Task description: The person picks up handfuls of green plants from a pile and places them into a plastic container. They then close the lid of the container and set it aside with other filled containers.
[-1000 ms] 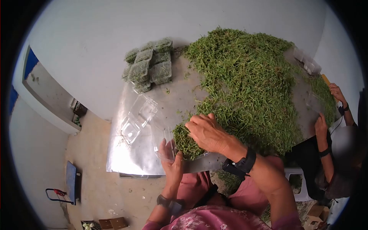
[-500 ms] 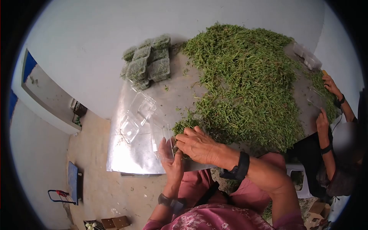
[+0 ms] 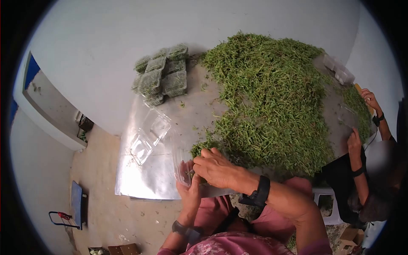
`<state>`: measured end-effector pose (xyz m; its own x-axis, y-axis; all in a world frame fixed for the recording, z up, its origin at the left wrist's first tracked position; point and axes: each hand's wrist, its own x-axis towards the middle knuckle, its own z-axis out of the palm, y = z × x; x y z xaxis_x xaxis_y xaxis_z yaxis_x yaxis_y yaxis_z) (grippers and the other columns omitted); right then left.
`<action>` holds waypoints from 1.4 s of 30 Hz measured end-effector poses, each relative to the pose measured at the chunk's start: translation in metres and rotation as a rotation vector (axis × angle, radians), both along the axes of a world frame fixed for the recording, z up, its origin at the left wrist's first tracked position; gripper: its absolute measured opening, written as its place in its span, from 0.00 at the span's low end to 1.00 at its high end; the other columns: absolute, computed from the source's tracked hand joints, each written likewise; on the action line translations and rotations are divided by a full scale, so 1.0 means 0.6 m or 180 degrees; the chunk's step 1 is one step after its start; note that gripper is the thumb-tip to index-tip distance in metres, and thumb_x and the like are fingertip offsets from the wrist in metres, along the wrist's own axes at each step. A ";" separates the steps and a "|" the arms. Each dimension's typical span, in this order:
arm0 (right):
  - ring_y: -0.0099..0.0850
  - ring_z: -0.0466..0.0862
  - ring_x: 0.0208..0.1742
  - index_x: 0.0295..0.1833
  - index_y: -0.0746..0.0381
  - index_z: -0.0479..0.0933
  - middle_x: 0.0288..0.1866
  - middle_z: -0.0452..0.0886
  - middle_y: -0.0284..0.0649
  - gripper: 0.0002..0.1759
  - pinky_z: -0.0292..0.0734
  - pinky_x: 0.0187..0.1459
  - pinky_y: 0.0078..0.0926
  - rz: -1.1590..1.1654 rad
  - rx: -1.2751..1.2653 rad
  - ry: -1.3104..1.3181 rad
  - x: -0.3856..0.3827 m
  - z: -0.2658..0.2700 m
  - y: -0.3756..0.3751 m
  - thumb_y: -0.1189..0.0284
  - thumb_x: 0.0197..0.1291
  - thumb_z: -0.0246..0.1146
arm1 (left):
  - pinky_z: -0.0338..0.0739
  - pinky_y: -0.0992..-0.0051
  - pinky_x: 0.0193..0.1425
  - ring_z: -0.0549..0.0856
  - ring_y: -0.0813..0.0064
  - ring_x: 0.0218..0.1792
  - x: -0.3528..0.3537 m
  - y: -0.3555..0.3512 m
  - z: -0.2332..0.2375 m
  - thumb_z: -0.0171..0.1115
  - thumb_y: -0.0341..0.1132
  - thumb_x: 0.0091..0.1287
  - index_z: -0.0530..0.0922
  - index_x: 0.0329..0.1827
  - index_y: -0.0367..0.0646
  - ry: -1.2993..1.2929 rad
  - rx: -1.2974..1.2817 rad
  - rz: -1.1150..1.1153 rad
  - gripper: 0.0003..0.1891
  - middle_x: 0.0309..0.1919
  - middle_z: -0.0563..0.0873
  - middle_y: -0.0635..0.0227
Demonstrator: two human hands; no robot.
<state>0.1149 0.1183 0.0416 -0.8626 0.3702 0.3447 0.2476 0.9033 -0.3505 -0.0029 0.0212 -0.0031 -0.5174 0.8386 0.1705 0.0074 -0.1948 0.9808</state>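
Low centre of frame, my left hand (image 3: 190,192) has its grip closed on the clear clamshell (image 3: 182,163) at the bench (image 3: 144,180) edge. My right hand (image 3: 216,168) grips greens (image 3: 200,148) narrowly, stuffing it. Overfilling could spill sprigs off the edge.

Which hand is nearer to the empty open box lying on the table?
Left. The left hand, holding a second box, is lower right of the empty box; the right hand lies farther right.
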 end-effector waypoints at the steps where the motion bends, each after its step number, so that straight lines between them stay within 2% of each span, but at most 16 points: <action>1: 0.38 0.73 0.48 0.34 0.60 0.77 0.41 0.75 0.37 0.03 0.66 0.51 0.38 -0.0003 -0.0031 0.0068 0.004 0.004 0.000 0.74 0.54 0.58 | 0.68 0.68 0.67 0.75 0.65 0.62 0.004 0.000 0.004 0.58 0.24 0.67 0.59 0.70 0.30 -0.0073 -0.0008 0.0015 0.29 0.61 0.75 0.51; 7: 0.37 0.77 0.50 0.40 0.61 0.79 0.46 0.78 0.37 0.08 0.68 0.51 0.38 -0.0373 0.0092 0.0597 0.031 0.048 0.030 0.79 0.54 0.59 | 0.64 0.68 0.70 0.68 0.63 0.69 -0.003 -0.004 -0.001 0.55 0.22 0.68 0.52 0.74 0.30 0.0010 -0.0120 -0.0124 0.33 0.67 0.68 0.47; 8: 0.37 0.77 0.50 0.41 0.61 0.79 0.46 0.78 0.37 0.09 0.68 0.52 0.38 -0.0460 0.0010 0.0632 0.037 0.054 0.037 0.79 0.54 0.59 | 0.65 0.70 0.69 0.72 0.65 0.65 0.002 -0.003 -0.003 0.54 0.22 0.68 0.57 0.72 0.33 -0.0062 0.0039 -0.0036 0.29 0.64 0.72 0.52; 11: 0.37 0.78 0.47 0.44 0.61 0.80 0.44 0.78 0.36 0.10 0.68 0.50 0.36 -0.0670 0.0000 0.0592 0.049 0.054 0.053 0.78 0.56 0.61 | 0.64 0.67 0.70 0.69 0.62 0.69 0.001 -0.007 0.003 0.53 0.26 0.71 0.51 0.74 0.30 -0.0014 -0.0056 -0.0143 0.31 0.67 0.68 0.47; 14: 0.36 0.77 0.47 0.44 0.60 0.79 0.41 0.77 0.35 0.09 0.66 0.51 0.35 -0.0772 0.0027 0.0358 0.050 0.044 0.054 0.77 0.56 0.62 | 0.63 0.66 0.71 0.72 0.62 0.65 0.002 -0.009 0.000 0.54 0.35 0.73 0.56 0.72 0.31 -0.0055 0.0108 -0.0076 0.29 0.65 0.72 0.48; 17: 0.34 0.77 0.47 0.43 0.59 0.79 0.39 0.77 0.36 0.08 0.63 0.52 0.34 -0.0665 0.0115 0.0208 0.041 0.028 0.043 0.76 0.56 0.62 | 0.62 0.65 0.71 0.71 0.60 0.66 -0.007 -0.012 -0.005 0.55 0.42 0.73 0.56 0.73 0.31 0.0291 0.0348 -0.0200 0.33 0.65 0.71 0.46; 20: 0.34 0.76 0.46 0.39 0.58 0.76 0.37 0.75 0.36 0.05 0.62 0.52 0.34 -0.0512 0.0279 0.0103 0.030 0.012 0.036 0.75 0.56 0.60 | 0.62 0.64 0.71 0.71 0.59 0.66 -0.007 -0.012 -0.006 0.60 0.39 0.70 0.54 0.73 0.32 0.0296 0.0446 -0.0293 0.35 0.64 0.71 0.46; 23: 0.35 0.76 0.45 0.38 0.59 0.76 0.35 0.74 0.37 0.04 0.63 0.52 0.35 -0.0515 0.0194 0.0152 0.020 -0.007 0.033 0.75 0.56 0.58 | 0.63 0.65 0.71 0.71 0.59 0.66 0.004 -0.007 0.012 0.65 0.32 0.66 0.53 0.74 0.33 0.0415 -0.0070 -0.0140 0.38 0.65 0.71 0.47; 26: 0.35 0.76 0.45 0.37 0.59 0.75 0.35 0.74 0.38 0.05 0.63 0.52 0.36 -0.0456 0.0207 -0.0003 0.019 0.002 0.030 0.75 0.55 0.56 | 0.65 0.66 0.70 0.71 0.64 0.65 0.011 0.000 0.018 0.67 0.29 0.62 0.54 0.73 0.33 0.0168 -0.0135 -0.0019 0.39 0.64 0.71 0.51; 29: 0.39 0.78 0.44 0.33 0.62 0.77 0.33 0.76 0.41 0.07 0.65 0.54 0.39 -0.0402 0.0186 -0.0102 0.013 0.007 0.026 0.74 0.57 0.54 | 0.64 0.67 0.71 0.70 0.64 0.67 0.005 0.003 0.002 0.64 0.25 0.61 0.55 0.73 0.32 0.0646 -0.0140 0.0073 0.38 0.66 0.69 0.51; 30: 0.38 0.77 0.44 0.34 0.62 0.77 0.34 0.75 0.41 0.06 0.65 0.53 0.39 -0.0389 0.0316 -0.0127 0.009 0.003 0.026 0.74 0.56 0.55 | 0.62 0.67 0.72 0.69 0.63 0.69 0.006 0.003 0.005 0.59 0.22 0.62 0.56 0.73 0.32 0.0873 -0.0142 0.0097 0.35 0.68 0.68 0.52; 34: 0.38 0.75 0.43 0.35 0.62 0.75 0.34 0.73 0.40 0.05 0.65 0.50 0.38 -0.0465 0.0680 -0.0146 -0.002 -0.014 0.024 0.74 0.54 0.56 | 0.60 0.67 0.73 0.67 0.62 0.70 0.002 0.009 -0.006 0.50 0.19 0.62 0.58 0.73 0.31 0.0949 0.0062 0.0071 0.32 0.69 0.67 0.52; 37: 0.37 0.74 0.43 0.35 0.62 0.75 0.34 0.73 0.40 0.05 0.65 0.49 0.37 -0.0554 0.0683 -0.0121 0.001 -0.014 0.017 0.73 0.54 0.56 | 0.60 0.67 0.73 0.68 0.62 0.70 0.006 0.010 -0.003 0.49 0.18 0.60 0.58 0.73 0.31 0.1035 -0.0023 0.0132 0.33 0.69 0.67 0.52; 40: 0.36 0.74 0.44 0.35 0.61 0.76 0.36 0.73 0.39 0.05 0.63 0.50 0.37 -0.0572 0.0568 -0.0035 0.008 -0.015 0.018 0.73 0.55 0.56 | 0.62 0.71 0.71 0.70 0.67 0.67 0.007 0.010 -0.004 0.47 0.17 0.58 0.59 0.73 0.35 0.1352 0.0042 0.0293 0.35 0.66 0.70 0.56; 42: 0.35 0.75 0.45 0.36 0.60 0.77 0.37 0.74 0.38 0.04 0.62 0.51 0.36 -0.0546 0.0428 0.0016 0.017 -0.007 0.021 0.74 0.56 0.57 | 0.61 0.69 0.72 0.68 0.64 0.68 0.010 0.007 0.002 0.46 0.16 0.59 0.57 0.73 0.32 0.1027 -0.0011 0.0181 0.34 0.67 0.68 0.53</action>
